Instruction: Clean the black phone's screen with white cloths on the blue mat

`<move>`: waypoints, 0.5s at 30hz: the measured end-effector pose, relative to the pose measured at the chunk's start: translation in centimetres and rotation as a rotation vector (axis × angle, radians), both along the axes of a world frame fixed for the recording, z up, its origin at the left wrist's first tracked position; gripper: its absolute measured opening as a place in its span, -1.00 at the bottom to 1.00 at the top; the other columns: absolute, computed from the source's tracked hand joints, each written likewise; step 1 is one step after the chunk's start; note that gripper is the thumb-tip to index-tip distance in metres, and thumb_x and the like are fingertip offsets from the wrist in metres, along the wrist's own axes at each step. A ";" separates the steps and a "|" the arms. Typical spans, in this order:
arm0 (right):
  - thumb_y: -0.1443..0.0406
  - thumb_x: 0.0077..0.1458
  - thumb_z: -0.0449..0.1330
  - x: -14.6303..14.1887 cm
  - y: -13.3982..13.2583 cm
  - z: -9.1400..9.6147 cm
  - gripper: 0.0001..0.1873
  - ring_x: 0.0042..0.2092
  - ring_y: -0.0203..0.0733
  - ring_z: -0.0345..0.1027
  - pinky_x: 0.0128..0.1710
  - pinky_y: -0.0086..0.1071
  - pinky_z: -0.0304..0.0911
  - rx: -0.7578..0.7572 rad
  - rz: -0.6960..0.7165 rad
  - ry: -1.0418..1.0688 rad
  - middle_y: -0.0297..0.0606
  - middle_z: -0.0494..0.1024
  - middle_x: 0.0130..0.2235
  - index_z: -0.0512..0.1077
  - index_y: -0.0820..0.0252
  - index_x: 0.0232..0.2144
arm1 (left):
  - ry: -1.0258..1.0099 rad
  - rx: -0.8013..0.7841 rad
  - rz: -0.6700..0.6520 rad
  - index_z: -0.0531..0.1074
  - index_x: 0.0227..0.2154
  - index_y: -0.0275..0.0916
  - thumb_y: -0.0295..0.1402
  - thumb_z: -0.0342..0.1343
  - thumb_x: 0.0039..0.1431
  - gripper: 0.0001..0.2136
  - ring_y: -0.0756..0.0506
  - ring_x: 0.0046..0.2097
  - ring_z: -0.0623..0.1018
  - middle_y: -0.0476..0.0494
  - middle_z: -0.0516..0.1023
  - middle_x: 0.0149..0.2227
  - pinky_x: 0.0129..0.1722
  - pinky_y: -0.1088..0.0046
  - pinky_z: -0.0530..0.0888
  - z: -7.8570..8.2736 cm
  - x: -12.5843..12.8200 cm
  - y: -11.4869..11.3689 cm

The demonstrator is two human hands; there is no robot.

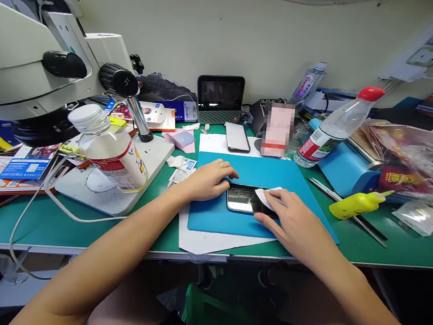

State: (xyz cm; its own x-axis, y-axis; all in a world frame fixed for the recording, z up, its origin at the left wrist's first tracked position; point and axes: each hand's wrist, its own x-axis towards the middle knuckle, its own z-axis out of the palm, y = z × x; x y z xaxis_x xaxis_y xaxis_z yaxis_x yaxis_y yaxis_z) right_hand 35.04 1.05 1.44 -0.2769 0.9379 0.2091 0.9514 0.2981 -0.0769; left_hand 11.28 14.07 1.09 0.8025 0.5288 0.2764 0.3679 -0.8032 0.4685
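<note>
A smartphone (243, 198) lies flat, black glass face up, on a blue mat (211, 220). My right hand (291, 215) presses a small white wipe (268, 198) onto the phone's right part, its fingers closed over the wipe. At the phone's left end rests my left hand (213, 180), fingers curled with the tips near the upper left corner; a ring is on one finger. Whether these fingertips grip the phone's edge I cannot tell. Under the mat, a white sheet (212, 241) sticks out toward me.
Left stands a microscope (71, 82) with a plastic bottle (112, 155) on its base. Behind the mat are another phone-shaped item (237, 137) and a screen device (219, 99). To the right are a clear bottle (334, 130), a yellow squeeze bottle (358, 205) and tweezers (370, 233).
</note>
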 end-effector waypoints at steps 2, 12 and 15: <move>-0.10 0.33 -0.04 0.2 -0.7 -0.2 -0.37 -0.02 0.15 0.43 -0.11 -0.05 0.39 0.030 -0.004 0.011 0.05 0.53 0.04 0.45 0.24 0.11 | 0.001 0.006 -0.014 0.44 -0.07 -0.21 -0.51 -0.08 0.26 -0.73 -0.19 0.05 0.46 -0.18 0.54 -0.03 0.07 0.21 0.44 0.1 0.0 0.0; -0.10 0.35 -0.13 0.0 0.4 -0.2 -0.32 -0.03 0.22 0.43 -0.11 0.00 0.36 0.046 -0.056 -0.117 0.14 0.55 0.01 0.45 0.34 0.06 | 0.010 -0.015 0.015 0.45 -0.06 -0.22 -0.45 -0.08 0.34 -0.76 -0.19 0.05 0.47 -0.19 0.54 -0.04 0.07 0.21 0.44 -0.2 0.0 0.0; -0.11 0.34 -0.14 0.5 -1.0 -0.5 -0.30 0.02 0.23 0.42 -0.08 0.02 0.35 0.083 -0.047 -0.103 0.16 0.53 0.06 0.43 0.33 0.08 | 0.013 -0.007 0.004 0.45 -0.04 -0.20 -0.40 -0.10 0.37 -0.75 -0.19 0.06 0.47 -0.19 0.55 -0.03 0.08 0.21 0.44 0.1 -0.1 0.0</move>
